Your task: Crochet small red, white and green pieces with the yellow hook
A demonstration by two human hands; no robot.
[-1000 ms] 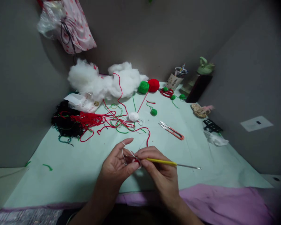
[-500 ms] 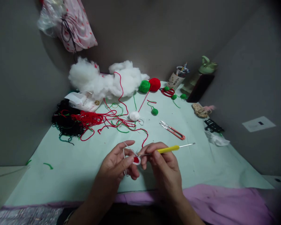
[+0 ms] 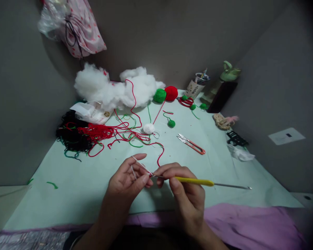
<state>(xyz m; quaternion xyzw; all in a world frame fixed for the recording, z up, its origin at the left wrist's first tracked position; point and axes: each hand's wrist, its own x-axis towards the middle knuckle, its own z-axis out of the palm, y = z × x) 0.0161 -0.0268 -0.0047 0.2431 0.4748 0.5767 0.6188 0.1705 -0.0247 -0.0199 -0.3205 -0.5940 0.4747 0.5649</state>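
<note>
My left hand (image 3: 130, 175) pinches a small red-and-white crochet piece (image 3: 150, 175), mostly hidden by the thumb and fingers. White yarn (image 3: 141, 163) loops over its raised index finger and runs to the piece. My right hand (image 3: 186, 187) is closed around a crochet hook (image 3: 195, 181) with a yellow handle and metal ends. One tip of the hook meets the piece between my hands; the other end points out to the right. Beyond my hands lies a white yarn ball (image 3: 148, 128).
Orange thread snips (image 3: 191, 144) lie to the right. Tangled red yarn (image 3: 99, 132) and black yarn (image 3: 74, 135) spread on the left. White stuffing (image 3: 141, 86), a green ball (image 3: 160, 96), a red ball (image 3: 171, 93), a pen cup (image 3: 194, 88) and a bottle (image 3: 221, 92) stand at the back.
The hook has turned in my right hand, its free end now lower and farther right. The crochet piece has tilted, so its red face shows far less.
</note>
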